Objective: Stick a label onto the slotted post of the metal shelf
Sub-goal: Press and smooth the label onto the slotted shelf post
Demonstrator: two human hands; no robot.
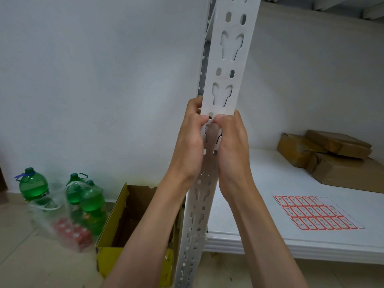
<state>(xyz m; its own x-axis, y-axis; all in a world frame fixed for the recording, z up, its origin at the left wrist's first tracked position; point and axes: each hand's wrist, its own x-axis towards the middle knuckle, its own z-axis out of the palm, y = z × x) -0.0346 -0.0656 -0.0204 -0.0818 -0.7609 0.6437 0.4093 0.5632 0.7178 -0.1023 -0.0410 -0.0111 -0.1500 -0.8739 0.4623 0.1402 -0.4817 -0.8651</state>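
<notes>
A plain white wall [99, 80] stands behind, meeting a pale tiled floor [31, 256] in soft, even light. On the floor sit green bottles [34, 187], some in a clear plastic bag [62, 221], beside an open yellow cardboard box [116, 225]. Brown parcels [332, 159] lie on a white shelf board [259, 175].

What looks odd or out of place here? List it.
Little stands out. The label sheet lies askew on the shelf board, with some spaces bare. The brown parcels are piled unevenly. Both hands, left hand and right hand, press a red-edged label onto the slotted post.
</notes>
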